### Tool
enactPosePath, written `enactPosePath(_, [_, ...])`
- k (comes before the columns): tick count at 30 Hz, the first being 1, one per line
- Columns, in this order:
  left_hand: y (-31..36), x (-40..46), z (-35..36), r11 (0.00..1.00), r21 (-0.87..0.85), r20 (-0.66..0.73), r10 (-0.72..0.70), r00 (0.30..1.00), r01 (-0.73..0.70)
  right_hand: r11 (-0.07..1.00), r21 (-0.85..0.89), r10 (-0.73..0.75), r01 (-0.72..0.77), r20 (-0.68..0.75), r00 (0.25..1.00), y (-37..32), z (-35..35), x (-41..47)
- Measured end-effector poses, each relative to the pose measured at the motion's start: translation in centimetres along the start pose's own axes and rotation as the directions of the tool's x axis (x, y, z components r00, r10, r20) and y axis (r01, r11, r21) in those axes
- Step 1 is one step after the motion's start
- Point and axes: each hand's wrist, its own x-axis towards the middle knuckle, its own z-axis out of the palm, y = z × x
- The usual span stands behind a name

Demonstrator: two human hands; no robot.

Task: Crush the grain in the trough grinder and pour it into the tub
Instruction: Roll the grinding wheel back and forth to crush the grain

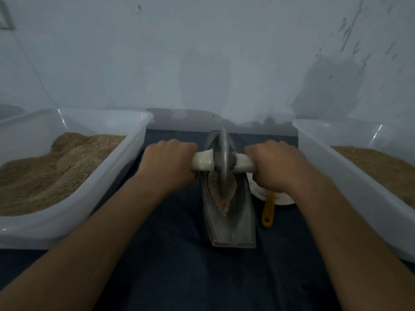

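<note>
Both hands are wrapped around the white handle: left hand (170, 163) gripping the left end, right hand (275, 164) the right end, with the grinding wheel (223, 162) standing upright between the 2 fists. The grain (219, 194) sits in the trough (229, 221) just below and nearer than the knuckles. Biggest risk I'd say is uneven push: lean harder on 1 fist and the wheel tilts, rides up the trough wall and kicks grain onto the cloth. The 2 tubs, left (74, 194) and right (350, 176), sit just outside each hand, so spill misses them.
</note>
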Motion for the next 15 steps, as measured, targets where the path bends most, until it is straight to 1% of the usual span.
enactPosePath(1, [-0.4, -0.2, -0.5, 0.999, -0.041, 0.109, 0.006, 0.994, -0.002, 1.0, -0.001, -0.021, 0.021, 0.067, 0.998, -0.1, -0.7, -0.3])
enactPosePath(3, [-0.9, -0.7, -1.5, 0.995, -0.103, 0.306, 0.036, 0.951, -0.004, 0.999, 0.022, -0.053, 0.05, 0.153, 0.987, -0.4, -1.6, -1.1])
enactPosePath(4, [-1.1, -0.7, -1.9, 0.993, -0.119, 0.369, 0.039, 0.929, 0.005, 0.998, 0.032, -0.058, 0.053, 0.17, 0.984, -0.6, -1.8, -1.3])
enactPosePath(5, [-1.1, -0.7, -1.9, 0.991, -0.131, 0.4, 0.034, 0.916, 0.02, 0.998, 0.032, -0.052, 0.047, 0.174, 0.983, -0.7, -1.9, -1.2])
enactPosePath(6, [-0.8, -0.5, -1.7, 0.991, -0.129, 0.391, 0.018, 0.92, 0.036, 0.999, 0.019, -0.032, 0.029, 0.161, 0.986, -0.8, -1.8, -0.8])
enactPosePath(7, [-0.5, -0.3, -1.3, 0.994, -0.098, 0.333, -0.013, 0.943, 0.049, 1.0, -0.003, 0.0, 0.0, 0.133, 0.991, -0.9, -1.4, -0.2])
enactPosePath(8, [-0.1, -0.1, -0.6, 0.998, -0.042, 0.226, -0.046, 0.973, 0.057, 0.999, -0.019, 0.035, -0.033, 0.084, 0.996, -1.0, -0.9, 0.4])
enactPosePath(9, [0.3, 0.2, 0.3, 0.998, 0.024, 0.091, -0.061, 0.994, 0.06, 0.998, -0.029, 0.061, -0.061, 0.014, 0.998, -1.1, -0.3, 0.9])
enactPosePath(10, [0.7, 0.4, 0.9, 0.995, 0.077, -0.028, -0.06, 0.998, 0.062, 0.996, -0.038, 0.075, -0.077, -0.065, 0.995, -1.2, 0.4, 1.2])
enactPosePath(11, [1.0, 0.6, 1.4, 0.991, 0.114, -0.106, -0.055, 0.993, 0.067, 0.995, -0.053, 0.075, -0.083, -0.139, 0.987, -1.3, 1.2, 1.4])
enactPosePath(12, [1.2, 0.7, 1.6, 0.99, 0.127, -0.143, -0.05, 0.988, 0.069, 0.994, -0.07, 0.067, -0.082, -0.195, 0.978, -1.3, 1.9, 1.5])
enactPosePath(13, [1.2, 0.8, 1.6, 0.99, 0.123, -0.144, -0.047, 0.988, 0.065, 0.994, -0.079, 0.053, -0.073, -0.231, 0.972, -1.2, 2.3, 1.4])
enactPosePath(14, [1.1, 0.8, 1.4, 0.992, 0.108, -0.118, -0.046, 0.992, 0.059, 0.995, -0.079, 0.036, -0.056, -0.24, 0.97, -1.0, 2.3, 1.3])
enactPosePath(15, [0.9, 0.7, 1.0, 0.995, 0.085, -0.064, -0.051, 0.997, 0.056, 0.997, -0.064, 0.019, -0.033, -0.215, 0.976, -0.8, 2.1, 1.2])
